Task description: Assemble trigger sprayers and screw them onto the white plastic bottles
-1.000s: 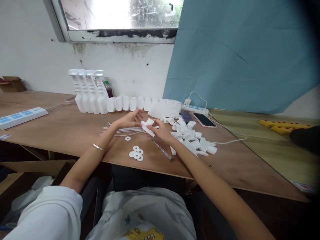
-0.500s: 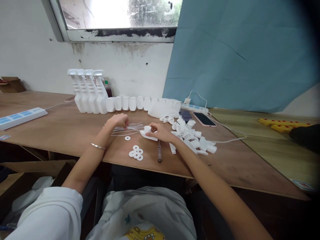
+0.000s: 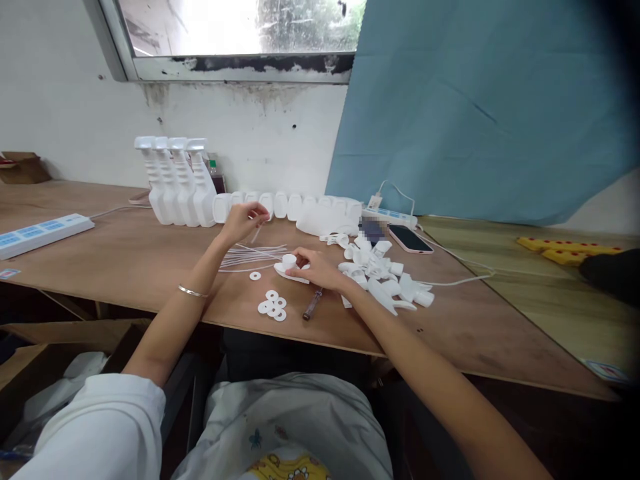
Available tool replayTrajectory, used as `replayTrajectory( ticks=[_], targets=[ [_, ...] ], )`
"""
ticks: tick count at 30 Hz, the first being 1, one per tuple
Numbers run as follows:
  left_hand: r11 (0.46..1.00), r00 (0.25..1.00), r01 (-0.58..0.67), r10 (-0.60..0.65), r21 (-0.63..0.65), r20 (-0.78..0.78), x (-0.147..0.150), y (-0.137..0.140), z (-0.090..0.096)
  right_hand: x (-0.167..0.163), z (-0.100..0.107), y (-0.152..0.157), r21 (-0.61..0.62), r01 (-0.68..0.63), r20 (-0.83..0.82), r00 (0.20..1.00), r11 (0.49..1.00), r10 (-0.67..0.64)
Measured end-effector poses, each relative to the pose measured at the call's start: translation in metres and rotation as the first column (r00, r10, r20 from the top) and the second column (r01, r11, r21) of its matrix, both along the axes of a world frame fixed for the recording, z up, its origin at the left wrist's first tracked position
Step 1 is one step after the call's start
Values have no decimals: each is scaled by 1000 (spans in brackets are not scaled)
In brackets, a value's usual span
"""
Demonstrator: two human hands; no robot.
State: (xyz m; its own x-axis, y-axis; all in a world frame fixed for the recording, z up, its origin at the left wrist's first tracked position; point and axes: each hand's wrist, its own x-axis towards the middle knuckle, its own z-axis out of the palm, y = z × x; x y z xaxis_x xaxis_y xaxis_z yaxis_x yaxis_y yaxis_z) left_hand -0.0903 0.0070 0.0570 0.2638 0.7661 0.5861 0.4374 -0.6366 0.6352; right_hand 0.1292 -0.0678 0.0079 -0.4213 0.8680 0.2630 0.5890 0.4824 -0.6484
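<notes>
Raised over the table, my left hand pinches a thin white plastic tube, whose end hangs below the fingers. My right hand grips a white spray trigger head low at the tabletop, its round collar turned upward. Between the hands lies a loose bundle of white tubes. A single white ring washer sits apart from a small pile of washers nearer me. Just below my right hand, a screwdriver with a dark translucent handle lies slanted.
Right of my hand is a heap of white spray-head parts. White spray bottles stand at the back left, with more bottles lying in a row along the wall. A phone and cable lie back right; a power strip is left.
My left hand has risen away from the tube bundle with one tube in its fingers. My right hand and the spray head have shifted slightly left. The screwdriver has turned from straight to slanted.
</notes>
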Motion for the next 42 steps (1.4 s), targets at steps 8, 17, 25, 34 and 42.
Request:
replayTrajectory(
  ticks=[8, 17, 25, 34, 42],
  targets=[
    [941, 817, 322, -220, -107, 533, 28, -19, 0, -2, 0, -3, 47, -21, -2, 1000, 999, 21],
    [862, 815, 480, -367, -166, 449, 38, -34, -4, -1, 0, -2, 43, -9, 8, 1000, 999, 8],
    [871, 819, 467, -362, -150, 445, 36, -34, -3, -1, -2, 0, 42, -12, 4, 1000, 999, 12],
    [859, 802, 492, -386, -139, 455, 35, -33, -2, -1, -2, 0, 38, -7, 6, 1000, 999, 7],
    [859, 811, 496, -407, -125, 420, 34, -34, -2, -1, 0, -1, 34, -7, 7, 1000, 999, 6]
  ],
)
